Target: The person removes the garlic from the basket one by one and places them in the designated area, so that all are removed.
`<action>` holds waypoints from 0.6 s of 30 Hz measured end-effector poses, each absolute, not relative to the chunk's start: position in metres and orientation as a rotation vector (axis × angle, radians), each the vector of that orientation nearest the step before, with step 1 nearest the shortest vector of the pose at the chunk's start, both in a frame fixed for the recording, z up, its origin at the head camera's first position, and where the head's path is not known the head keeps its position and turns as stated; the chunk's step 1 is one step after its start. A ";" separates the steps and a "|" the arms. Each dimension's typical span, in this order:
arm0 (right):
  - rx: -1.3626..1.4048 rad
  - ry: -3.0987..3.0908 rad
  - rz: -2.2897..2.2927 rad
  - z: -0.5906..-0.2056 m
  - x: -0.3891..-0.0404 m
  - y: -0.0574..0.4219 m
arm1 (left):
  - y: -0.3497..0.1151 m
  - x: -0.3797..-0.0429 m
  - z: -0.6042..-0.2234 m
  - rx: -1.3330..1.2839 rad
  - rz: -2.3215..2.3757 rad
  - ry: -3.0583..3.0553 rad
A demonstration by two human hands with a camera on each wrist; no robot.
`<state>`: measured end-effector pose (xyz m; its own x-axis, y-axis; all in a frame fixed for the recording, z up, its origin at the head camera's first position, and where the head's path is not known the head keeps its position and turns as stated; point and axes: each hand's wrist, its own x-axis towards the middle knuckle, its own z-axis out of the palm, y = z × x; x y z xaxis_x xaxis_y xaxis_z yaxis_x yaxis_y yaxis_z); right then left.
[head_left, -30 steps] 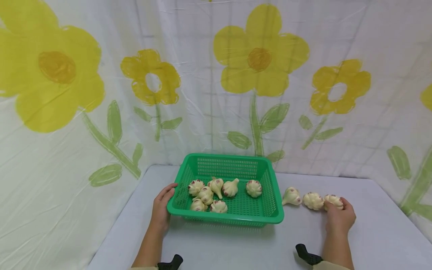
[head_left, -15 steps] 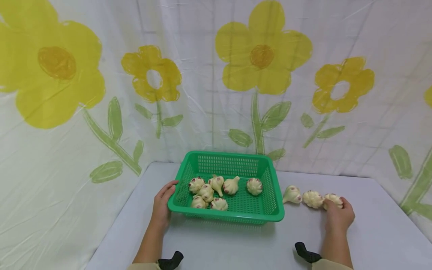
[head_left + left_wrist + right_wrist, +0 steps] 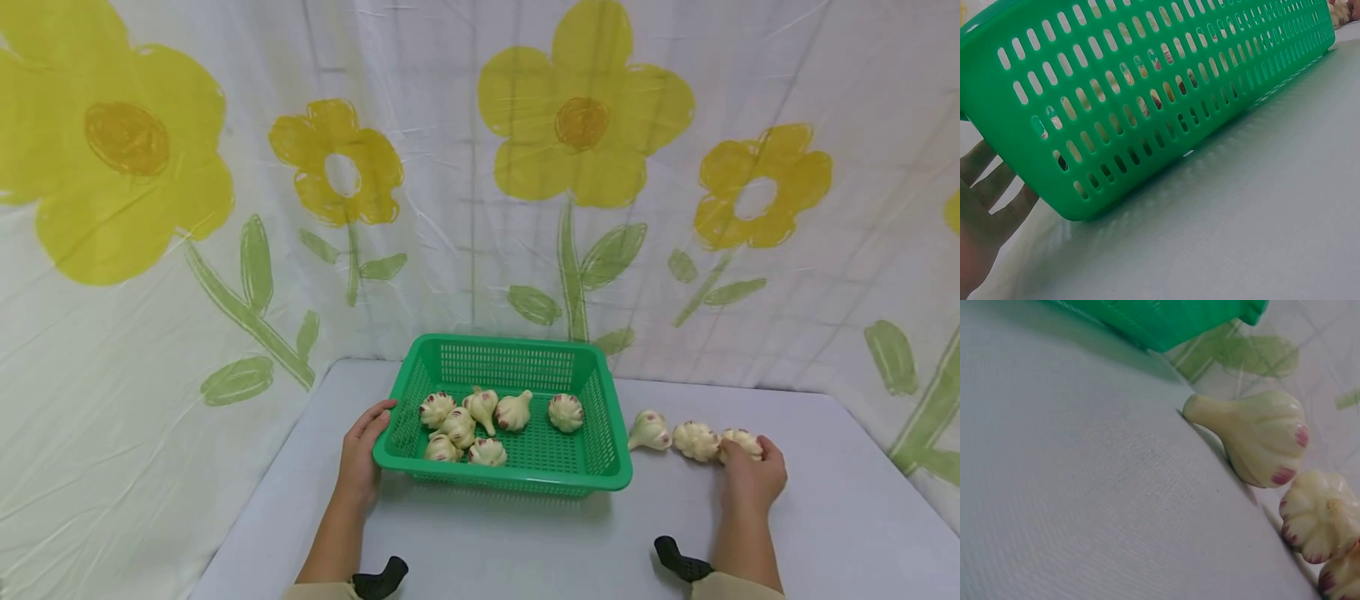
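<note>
The left hand (image 3: 360, 458) lay open against the basket (image 3: 611, 467), steadying it. The right hand (image 3: 752, 482) curled around the far-right garlic (image 3: 742, 442), grabbing it.

Both forearms reach forward and well apart over the table, the left hand (image 3: 360, 454) lying with fingers straight and thumb raised, the right hand (image 3: 752, 477) farther out to the side, its fingers curled forward and down.
</note>
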<state>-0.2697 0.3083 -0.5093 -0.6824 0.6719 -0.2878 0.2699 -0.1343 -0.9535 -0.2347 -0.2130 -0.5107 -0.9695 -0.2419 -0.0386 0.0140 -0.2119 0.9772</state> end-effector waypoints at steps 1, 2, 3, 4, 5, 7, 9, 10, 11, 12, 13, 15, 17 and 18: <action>-1.058 -1.830 1.884 -0.509 -0.270 0.308 | -0.213 -0.235 -0.511 0.274 -2.310 -1.857; -1.060 -1.828 1.881 -0.509 -0.271 0.308 | -0.213 -0.235 -0.510 0.276 -2.311 -1.857; -1.058 -1.825 1.883 -0.509 -0.271 0.307 | -0.213 -0.235 -0.510 0.277 -2.313 -1.856; -1.054 -1.823 1.887 -0.510 -0.271 0.307 | -0.213 -0.235 -0.510 0.278 -2.314 -1.855; -1.052 -1.821 1.889 -0.510 -0.271 0.308 | -0.213 -0.235 -0.510 0.279 -2.316 -1.855; -1.053 -1.820 1.885 -0.510 -0.272 0.308 | -0.213 -0.235 -0.510 0.277 -2.318 -1.852; -1.053 -1.821 1.884 -0.511 -0.272 0.308 | -0.213 -0.236 -0.510 0.272 -2.319 -1.846; -1.056 -1.823 1.880 -0.511 -0.272 0.308 | -0.213 -0.236 -0.510 0.268 -2.319 -1.844; -1.059 -1.824 1.878 -0.511 -0.272 0.308 | -0.213 -0.237 -0.510 0.265 -2.319 -1.840; -1.063 -1.826 1.878 -0.511 -0.272 0.309 | -0.213 -0.237 -0.510 0.261 -2.314 -1.839; -1.066 -1.825 1.878 -0.511 -0.272 0.309 | -0.213 -0.237 -0.510 0.264 -2.314 -1.832; -1.072 -1.829 1.878 -0.511 -0.272 0.308 | -0.213 -0.237 -0.510 0.268 -2.308 -1.834; -1.077 -1.834 1.876 -0.511 -0.272 0.308 | -0.213 -0.237 -0.511 0.280 -2.304 -1.844; -1.079 -1.837 1.876 -0.510 -0.272 0.308 | -0.214 -0.236 -0.511 0.284 -2.302 -1.850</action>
<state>-0.2718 0.3078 -0.5104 -0.6720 0.6781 -0.2976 0.2833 -0.1358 -0.9494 -0.2364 -0.2135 -0.5112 -0.9665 -0.2535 -0.0392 0.0161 -0.2128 0.9770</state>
